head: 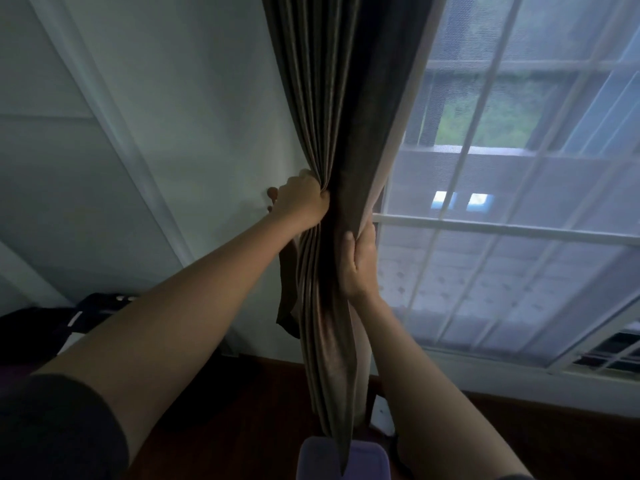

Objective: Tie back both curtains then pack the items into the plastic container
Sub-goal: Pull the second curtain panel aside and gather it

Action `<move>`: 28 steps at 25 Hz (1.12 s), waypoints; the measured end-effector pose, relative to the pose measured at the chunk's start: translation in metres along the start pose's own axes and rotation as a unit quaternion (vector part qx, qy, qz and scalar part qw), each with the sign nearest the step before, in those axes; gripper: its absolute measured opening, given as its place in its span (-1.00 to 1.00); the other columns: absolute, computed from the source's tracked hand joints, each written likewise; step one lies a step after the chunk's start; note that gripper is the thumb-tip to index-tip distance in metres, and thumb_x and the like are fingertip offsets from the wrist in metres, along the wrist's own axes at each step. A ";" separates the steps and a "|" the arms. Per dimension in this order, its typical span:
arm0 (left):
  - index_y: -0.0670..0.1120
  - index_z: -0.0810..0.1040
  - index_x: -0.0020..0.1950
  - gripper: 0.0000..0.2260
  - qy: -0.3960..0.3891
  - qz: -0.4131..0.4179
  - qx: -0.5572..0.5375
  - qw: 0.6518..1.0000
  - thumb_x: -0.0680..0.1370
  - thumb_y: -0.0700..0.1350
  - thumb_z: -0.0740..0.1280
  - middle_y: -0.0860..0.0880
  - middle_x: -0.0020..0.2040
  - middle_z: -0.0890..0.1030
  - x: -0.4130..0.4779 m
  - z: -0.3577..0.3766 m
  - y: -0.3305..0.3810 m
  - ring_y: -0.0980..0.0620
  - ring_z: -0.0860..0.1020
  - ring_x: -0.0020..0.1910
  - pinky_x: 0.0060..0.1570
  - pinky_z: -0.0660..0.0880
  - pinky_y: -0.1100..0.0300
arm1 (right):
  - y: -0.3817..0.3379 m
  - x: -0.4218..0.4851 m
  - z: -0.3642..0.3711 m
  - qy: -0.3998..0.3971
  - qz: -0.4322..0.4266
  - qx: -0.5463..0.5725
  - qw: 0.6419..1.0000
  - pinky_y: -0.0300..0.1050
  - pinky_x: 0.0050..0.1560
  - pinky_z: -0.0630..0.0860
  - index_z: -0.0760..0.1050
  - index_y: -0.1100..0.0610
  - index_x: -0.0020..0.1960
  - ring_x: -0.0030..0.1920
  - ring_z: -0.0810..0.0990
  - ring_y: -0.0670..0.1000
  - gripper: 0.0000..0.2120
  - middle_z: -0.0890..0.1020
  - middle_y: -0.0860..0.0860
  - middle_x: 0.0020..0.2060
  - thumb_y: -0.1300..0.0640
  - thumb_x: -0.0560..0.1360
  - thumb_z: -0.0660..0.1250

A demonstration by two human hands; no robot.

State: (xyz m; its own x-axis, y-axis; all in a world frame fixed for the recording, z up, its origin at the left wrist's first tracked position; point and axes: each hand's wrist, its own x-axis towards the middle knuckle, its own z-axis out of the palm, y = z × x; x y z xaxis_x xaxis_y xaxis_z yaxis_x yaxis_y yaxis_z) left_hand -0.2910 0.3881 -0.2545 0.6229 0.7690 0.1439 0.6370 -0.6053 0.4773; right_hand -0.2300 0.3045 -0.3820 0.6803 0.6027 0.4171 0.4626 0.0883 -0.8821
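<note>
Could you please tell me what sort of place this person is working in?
Most likely a room in a home: a pleated curtain beside a mesh-screened window, a pale wall and a dark wooden floor.

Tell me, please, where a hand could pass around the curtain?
Free: the bare wall left of the curtain, above the left hand, and the window side above the right hand. Crowded: the gathered middle, where both hands grip the folds.
</note>
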 end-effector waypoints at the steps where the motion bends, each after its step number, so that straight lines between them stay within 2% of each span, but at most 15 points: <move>1: -0.24 0.40 0.15 -0.73 0.000 0.002 -0.008 1.000 0.60 -0.04 0.17 -0.18 -0.05 0.55 0.000 0.000 -0.002 -0.15 0.58 -0.13 0.05 0.53 -0.07 | 0.004 0.000 0.000 0.003 0.011 -0.022 1.000 0.15 0.23 0.42 0.13 0.14 0.47 0.24 0.44 0.04 -0.43 0.43 0.10 0.25 -0.13 0.56 -0.03; 3: -0.24 0.42 0.10 -0.74 -0.001 0.007 -0.027 1.000 0.60 -0.05 0.17 -0.13 -0.16 0.53 -0.002 -0.001 -0.003 -0.14 0.58 -0.21 0.01 0.55 -0.09 | 0.009 0.002 -0.005 0.015 0.045 -0.025 0.999 0.12 0.19 0.44 0.24 0.13 0.43 0.16 0.49 0.04 -0.46 0.50 0.07 0.14 -0.14 0.57 -0.06; 5: -0.25 0.43 0.09 -0.74 -0.008 0.006 -0.040 0.999 0.60 -0.06 0.17 -0.10 -0.22 0.51 -0.004 -0.001 -0.002 -0.08 0.55 -0.30 -0.06 0.58 -0.06 | 0.001 0.003 -0.012 0.004 0.098 0.087 0.991 -0.02 0.18 0.46 0.40 0.14 0.29 0.12 0.53 0.01 -0.57 0.56 0.02 0.04 -0.06 0.59 -0.02; 7: -0.24 0.42 0.11 -0.76 -0.027 0.000 -0.045 0.999 0.60 -0.07 0.16 -0.14 -0.15 0.55 -0.007 -0.003 0.002 -0.03 0.53 -0.36 -0.14 0.60 0.00 | -0.010 0.006 -0.015 -0.031 0.135 0.211 0.968 -0.18 0.08 0.49 0.51 0.14 0.08 -0.01 0.57 -0.10 -0.67 0.60 -0.01 -0.07 0.08 0.60 -0.01; 10: -0.20 0.39 0.23 -0.73 -0.077 0.002 -0.067 0.995 0.60 -0.08 0.13 -0.13 -0.09 0.55 -0.012 -0.008 0.008 0.02 0.55 -0.44 -0.32 0.55 0.22 | -0.023 0.008 -0.016 -0.074 0.167 0.251 0.951 -0.25 -0.11 0.49 0.49 0.13 -0.15 -0.22 0.58 -0.18 -0.62 0.59 0.02 -0.21 0.19 0.59 -0.09; 14: -0.09 0.34 0.38 -0.65 -0.138 0.009 -0.147 0.979 0.59 -0.12 0.14 -0.07 -0.02 0.56 -0.021 -0.015 0.009 0.06 0.56 -0.33 -0.21 0.59 0.21 | -0.036 0.011 -0.021 -0.142 0.182 0.269 0.935 -0.42 -0.35 0.47 0.42 0.19 -0.19 -0.40 0.57 -0.26 -0.57 0.52 0.07 -0.27 0.24 0.61 -0.18; 16: -0.05 0.35 0.37 -0.64 -0.162 0.007 -0.167 0.973 0.57 -0.14 0.16 -0.01 -0.04 0.55 -0.023 -0.019 0.010 0.08 0.56 -0.30 -0.21 0.57 0.24 | -0.038 0.011 -0.023 -0.159 0.186 0.280 0.928 -0.43 -0.38 0.46 0.42 0.20 -0.22 -0.41 0.57 -0.26 -0.56 0.50 0.08 -0.29 0.24 0.61 -0.19; 19: -0.01 0.41 0.17 -0.80 -0.184 0.016 -0.159 0.970 0.55 -0.13 0.20 0.06 -0.22 0.51 -0.026 -0.021 0.014 0.14 0.53 -0.33 -0.29 0.41 0.42 | -0.036 0.008 -0.020 -0.172 0.195 0.304 0.917 -0.40 -0.32 0.49 0.44 0.18 -0.15 -0.29 0.60 -0.16 -0.55 0.53 0.08 -0.25 0.20 0.62 -0.20; 22: -0.02 0.42 -0.03 -0.96 -0.180 0.020 -0.142 0.973 0.55 -0.08 0.22 0.06 -0.28 0.48 -0.025 -0.020 0.015 0.15 0.50 -0.32 -0.33 0.24 0.46 | -0.029 0.003 -0.013 -0.163 0.196 0.350 0.902 -0.39 -0.19 0.54 0.47 0.07 -0.01 -0.21 0.64 -0.24 -0.54 0.60 0.00 -0.13 0.14 0.65 -0.22; 24: 0.00 0.46 -0.06 -0.92 -0.176 0.032 -0.131 0.975 0.54 -0.02 0.25 0.06 -0.24 0.52 -0.022 -0.018 0.016 0.16 0.52 -0.30 -0.31 0.33 0.44 | -0.030 -0.001 -0.011 -0.158 0.196 0.383 0.889 -0.38 -0.13 0.55 0.44 0.09 0.10 -0.16 0.64 -0.25 -0.56 0.58 -0.01 -0.05 0.12 0.66 -0.23; 26: 0.00 0.51 0.05 -0.78 -0.160 0.039 -0.113 0.980 0.51 0.09 0.30 0.08 -0.19 0.54 -0.017 -0.016 0.015 0.17 0.53 -0.28 -0.35 0.44 0.36 | -0.029 0.000 -0.009 -0.152 0.192 0.390 0.888 -0.38 -0.11 0.54 0.36 0.23 0.29 -0.12 0.63 -0.22 -0.56 0.55 0.04 0.02 0.15 0.65 -0.22; 28: 0.00 0.53 0.15 -0.64 -0.137 0.045 -0.086 0.986 0.47 0.19 0.33 0.10 -0.18 0.55 -0.014 -0.015 0.014 0.17 0.53 -0.28 -0.41 0.46 0.33 | -0.028 0.000 -0.006 -0.142 0.188 0.388 0.891 -0.37 -0.03 0.54 0.27 0.33 0.36 -0.04 0.61 -0.17 -0.56 0.55 0.11 0.07 0.19 0.64 -0.20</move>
State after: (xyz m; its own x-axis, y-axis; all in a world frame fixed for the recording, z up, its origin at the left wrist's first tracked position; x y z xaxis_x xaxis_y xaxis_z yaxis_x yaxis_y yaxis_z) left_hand -0.2976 0.3713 -0.2368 0.7873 0.6155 -0.0357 0.5018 -0.6060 0.6173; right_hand -0.2397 0.2973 -0.3562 0.4827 0.8717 0.0845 -0.3745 0.2927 -0.8798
